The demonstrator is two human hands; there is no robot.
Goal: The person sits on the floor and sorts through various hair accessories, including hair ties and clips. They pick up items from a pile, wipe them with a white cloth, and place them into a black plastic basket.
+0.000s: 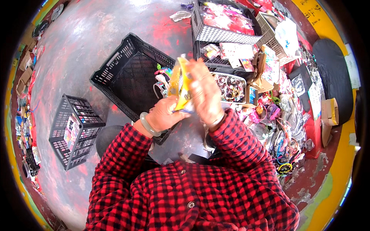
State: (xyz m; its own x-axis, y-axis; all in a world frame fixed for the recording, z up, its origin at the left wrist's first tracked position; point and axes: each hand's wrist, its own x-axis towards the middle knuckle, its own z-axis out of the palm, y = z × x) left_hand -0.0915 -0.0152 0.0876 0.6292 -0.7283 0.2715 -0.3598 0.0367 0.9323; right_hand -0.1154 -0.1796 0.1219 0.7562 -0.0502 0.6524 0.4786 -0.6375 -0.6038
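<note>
— Step in hand? Both hands, left hand (165,114) and right hand (204,90), clamp a yellow packet (179,84) at twelve o'clock, above the black crate (131,73).

— Next? Likely sorting it; that calls for choosing a crate.

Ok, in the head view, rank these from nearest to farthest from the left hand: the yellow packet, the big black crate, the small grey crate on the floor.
1. Yellow packet: held in the left hand, with the right hand on it.
2. Big black crate: just beyond the hand, ahead and left.
3. Small grey crate: far left on the floor.
</note>
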